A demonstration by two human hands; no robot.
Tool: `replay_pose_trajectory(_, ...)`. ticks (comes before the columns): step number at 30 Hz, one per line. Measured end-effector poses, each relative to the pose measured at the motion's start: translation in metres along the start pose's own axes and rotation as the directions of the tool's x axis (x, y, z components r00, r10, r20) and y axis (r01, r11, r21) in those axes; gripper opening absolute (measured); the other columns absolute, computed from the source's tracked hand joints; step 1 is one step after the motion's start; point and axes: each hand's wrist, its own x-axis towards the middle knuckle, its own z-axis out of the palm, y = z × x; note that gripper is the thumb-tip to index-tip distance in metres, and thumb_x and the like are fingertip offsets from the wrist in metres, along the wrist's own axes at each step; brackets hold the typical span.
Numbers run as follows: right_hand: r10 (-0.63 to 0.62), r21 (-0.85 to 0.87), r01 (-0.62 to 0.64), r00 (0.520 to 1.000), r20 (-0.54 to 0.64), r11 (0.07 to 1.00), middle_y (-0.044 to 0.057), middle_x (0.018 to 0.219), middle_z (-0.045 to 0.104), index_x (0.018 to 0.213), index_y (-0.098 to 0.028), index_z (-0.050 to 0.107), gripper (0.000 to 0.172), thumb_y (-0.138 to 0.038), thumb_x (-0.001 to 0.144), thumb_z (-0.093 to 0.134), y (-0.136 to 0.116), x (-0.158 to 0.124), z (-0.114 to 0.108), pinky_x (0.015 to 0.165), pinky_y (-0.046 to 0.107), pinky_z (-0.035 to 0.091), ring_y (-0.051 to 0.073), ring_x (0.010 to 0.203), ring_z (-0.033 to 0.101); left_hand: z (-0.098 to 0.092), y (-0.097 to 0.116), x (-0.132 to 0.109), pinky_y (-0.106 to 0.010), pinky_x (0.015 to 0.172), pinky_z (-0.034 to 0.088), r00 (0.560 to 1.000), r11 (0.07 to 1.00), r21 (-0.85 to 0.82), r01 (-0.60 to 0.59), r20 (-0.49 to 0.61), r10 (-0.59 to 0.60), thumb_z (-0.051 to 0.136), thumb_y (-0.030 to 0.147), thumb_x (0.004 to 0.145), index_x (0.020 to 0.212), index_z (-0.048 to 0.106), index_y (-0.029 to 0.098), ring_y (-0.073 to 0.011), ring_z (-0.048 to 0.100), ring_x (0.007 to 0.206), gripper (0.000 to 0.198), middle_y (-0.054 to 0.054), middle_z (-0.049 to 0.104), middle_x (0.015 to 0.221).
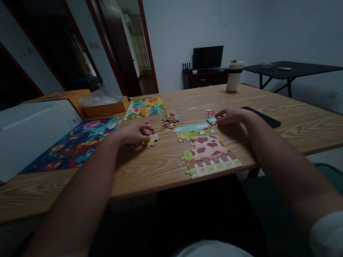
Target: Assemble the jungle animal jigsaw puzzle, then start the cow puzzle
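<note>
A partly joined jigsaw puzzle (207, 146) lies in front of me, with a cow-spot pattern, a white fence and a strip of green field and sky. My right hand (230, 116) is closed, its fingertips pinching a light blue puzzle piece (212, 120) by the puzzle's upper right corner. To the left, my left hand (133, 133) has curled fingers on a yellow-green puzzle piece (151, 140), which rests on the table apart from the joined part. Beyond the hands sits a small heap of loose puzzle pieces (170, 121), and a pink piece (210, 112) lies behind the right fingertips.
A finished animal puzzle (144, 107) and a dark blue puzzle (85, 140) lie on the wooden table (296, 134). At left stand a white box (25, 134) and an orange box (106, 107) with clear plastic. A black flat object (262, 116) and a tumbler (234, 77) are at right.
</note>
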Motion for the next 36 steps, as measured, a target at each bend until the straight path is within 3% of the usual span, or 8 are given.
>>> replay_pose_trajectory(3, 0.004, 0.098, -0.013, 0.995, 0.098, 0.995, 0.005, 0.088, 0.073, 0.111, -0.023, 0.071, 0.037, -0.026, 0.074, 0.075, 0.002, 0.001, -0.001, 0.069, 0.029, 0.05, 0.019, 0.076, 0.065, 0.001, 0.005, -0.002, -0.023, 0.057, 0.038, 1.0, 1.0, -0.027, 0.004, -0.015, -0.004, 0.068, 0.04, 0.076, 0.13, 0.062, 0.023, -0.0161, 0.061, 0.068, 0.057, -0.005, 0.072, 0.09)
replay_pose_trajectory(7, 0.017, 0.14, -0.03, 0.996, 0.088, 0.99, 0.008, 0.091, 0.073, 0.114, -0.02, 0.068, 0.044, -0.025, 0.072, 0.078, -0.004, -0.003, -0.003, 0.067, 0.028, 0.051, 0.02, 0.077, 0.065, 0.001, 0.009, -0.004, -0.023, 0.058, 0.039, 1.0, 1.0, -0.028, -0.005, 0.008, 0.006, 0.069, 0.048, 0.076, 0.132, 0.06, 0.024, -0.0164, 0.063, 0.069, 0.062, -0.004, 0.072, 0.087)
replay_pose_trajectory(11, 0.086, 0.193, -0.105, 0.991, 0.103, 0.976, 0.008, 0.081, 0.072, 0.099, -0.017, 0.072, 0.022, -0.026, 0.079, 0.071, -0.013, -0.003, -0.007, 0.061, 0.027, 0.049, 0.018, 0.068, 0.064, 0.001, 0.008, -0.002, -0.022, 0.061, 0.04, 0.999, 0.999, 0.039, -0.002, -0.046, 0.004, 0.069, 0.053, 0.076, 0.132, 0.061, 0.023, -0.0173, 0.064, 0.075, 0.065, -0.005, 0.072, 0.09)
replay_pose_trajectory(19, 0.127, 0.057, -0.129, 0.991, 0.033, 0.99, 0.01, 0.076, 0.071, 0.095, -0.016, 0.074, 0.03, -0.043, 0.081, 0.07, -0.031, 0.03, -0.001, 0.06, 0.028, 0.047, 0.02, 0.067, 0.064, 0.0, 0.001, -0.005, -0.022, 0.056, 0.037, 0.995, 0.996, -0.017, 0.089, -0.049, -0.09, 0.069, 0.048, 0.077, 0.124, 0.067, 0.021, -0.0153, 0.06, 0.066, 0.054, -0.004, 0.071, 0.084)
replay_pose_trajectory(23, 0.109, 0.005, -0.109, 0.992, -0.061, 0.994, 0.009, 0.078, 0.073, 0.094, -0.02, 0.075, 0.033, -0.05, 0.082, 0.066, -0.026, 0.036, 0.011, 0.067, 0.03, 0.048, 0.023, 0.078, 0.067, -0.005, -0.006, -0.007, -0.024, 0.06, 0.04, 0.97, 0.98, 0.013, 0.201, -0.146, -0.197, 0.065, 0.047, 0.08, 0.122, 0.067, 0.022, -0.0172, 0.061, 0.066, 0.049, -0.005, 0.072, 0.08)
replay_pose_trajectory(28, 0.11, -0.018, -0.113, 0.987, -0.119, 0.993, 0.013, 0.093, 0.074, 0.104, -0.019, 0.073, 0.041, -0.053, 0.082, 0.066, -0.009, 0.041, 0.019, 0.074, 0.032, 0.048, 0.027, 0.09, 0.067, -0.012, -0.018, -0.004, -0.026, 0.068, 0.042, 0.916, 0.944, 0.15, 0.294, -0.328, -0.233, 0.072, 0.048, 0.073, 0.119, 0.07, 0.021, -0.0234, 0.063, 0.085, 0.053, -0.012, 0.072, 0.105)
replay_pose_trajectory(32, 0.061, -0.049, -0.07, 0.986, -0.154, 0.996, 0.019, 0.11, 0.071, 0.126, -0.012, 0.065, 0.055, -0.049, 0.084, 0.066, -0.013, 0.047, 0.02, 0.08, 0.033, 0.048, 0.028, 0.097, 0.066, -0.008, -0.024, 0.0, -0.025, 0.065, 0.042, 0.946, 0.953, 0.087, 0.292, -0.173, -0.274, 0.065, 0.046, 0.08, 0.119, 0.07, 0.023, -0.0194, 0.063, 0.076, 0.046, -0.009, 0.074, 0.1)
replay_pose_trajectory(36, -0.114, -0.063, 0.11, 0.991, -0.076, 0.992, 0.015, 0.11, 0.071, 0.13, -0.015, 0.063, 0.053, -0.043, 0.086, 0.066, -0.054, 0.055, 0.022, 0.083, 0.032, 0.048, 0.025, 0.097, 0.066, -0.003, -0.018, 0.002, -0.024, 0.063, 0.042, 0.951, 0.956, 0.076, 0.284, -0.153, -0.27, 0.069, 0.047, 0.076, 0.114, 0.074, 0.026, -0.0168, 0.062, 0.067, 0.043, -0.004, 0.074, 0.082)
